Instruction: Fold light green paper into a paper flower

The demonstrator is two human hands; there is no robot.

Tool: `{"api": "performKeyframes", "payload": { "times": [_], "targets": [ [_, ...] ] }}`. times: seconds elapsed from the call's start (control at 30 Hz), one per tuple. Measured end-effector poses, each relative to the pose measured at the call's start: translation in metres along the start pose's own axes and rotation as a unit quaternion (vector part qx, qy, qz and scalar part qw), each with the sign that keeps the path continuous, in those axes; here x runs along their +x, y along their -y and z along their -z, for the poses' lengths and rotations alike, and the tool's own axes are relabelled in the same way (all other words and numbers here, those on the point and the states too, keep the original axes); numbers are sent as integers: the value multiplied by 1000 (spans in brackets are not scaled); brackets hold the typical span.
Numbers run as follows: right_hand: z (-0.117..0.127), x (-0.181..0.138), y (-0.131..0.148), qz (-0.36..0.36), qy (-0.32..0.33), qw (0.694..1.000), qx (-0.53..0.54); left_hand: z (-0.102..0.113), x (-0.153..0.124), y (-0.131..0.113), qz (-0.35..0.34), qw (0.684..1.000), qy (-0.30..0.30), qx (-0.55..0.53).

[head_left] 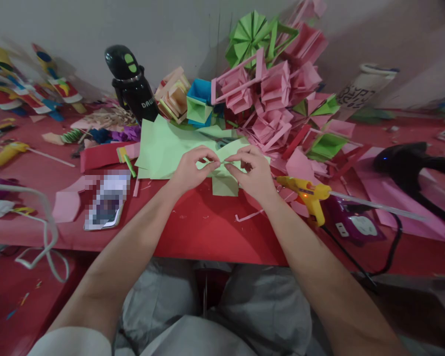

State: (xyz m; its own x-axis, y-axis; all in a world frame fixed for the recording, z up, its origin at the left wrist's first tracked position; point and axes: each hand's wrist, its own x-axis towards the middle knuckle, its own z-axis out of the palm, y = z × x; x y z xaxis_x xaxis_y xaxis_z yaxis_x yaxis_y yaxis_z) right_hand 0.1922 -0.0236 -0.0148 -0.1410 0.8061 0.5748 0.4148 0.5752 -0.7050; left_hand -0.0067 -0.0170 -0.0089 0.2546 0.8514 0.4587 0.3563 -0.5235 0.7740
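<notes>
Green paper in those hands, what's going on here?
A person seated at a red table pinches a small piece of green paper between the fingertips of the left hand and right hand. More green sheets lie behind it, and a pile of folded pink and green paper shapes rises beyond. A yellow glue gun lies to the right, untouched.
</notes>
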Motion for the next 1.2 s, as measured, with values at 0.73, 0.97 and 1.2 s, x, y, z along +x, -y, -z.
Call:
{"api": "performKeyframes", "payload": {
  "times": [0.73, 0.97, 1.2],
  "targets": [
    [-8, -4, -1, -86, 11, 984, 157, 4, 6, 0, 148, 973, -7, -174],
    [-10, -2, -5, -98, 17, 983, 156, -1, 5, 5, 125, 975, -21, -182],
    [-12, 0, -6, -105, 22, 978, 178, -6, 2, 1, 112, 979, -38, -163]
  ]
}}
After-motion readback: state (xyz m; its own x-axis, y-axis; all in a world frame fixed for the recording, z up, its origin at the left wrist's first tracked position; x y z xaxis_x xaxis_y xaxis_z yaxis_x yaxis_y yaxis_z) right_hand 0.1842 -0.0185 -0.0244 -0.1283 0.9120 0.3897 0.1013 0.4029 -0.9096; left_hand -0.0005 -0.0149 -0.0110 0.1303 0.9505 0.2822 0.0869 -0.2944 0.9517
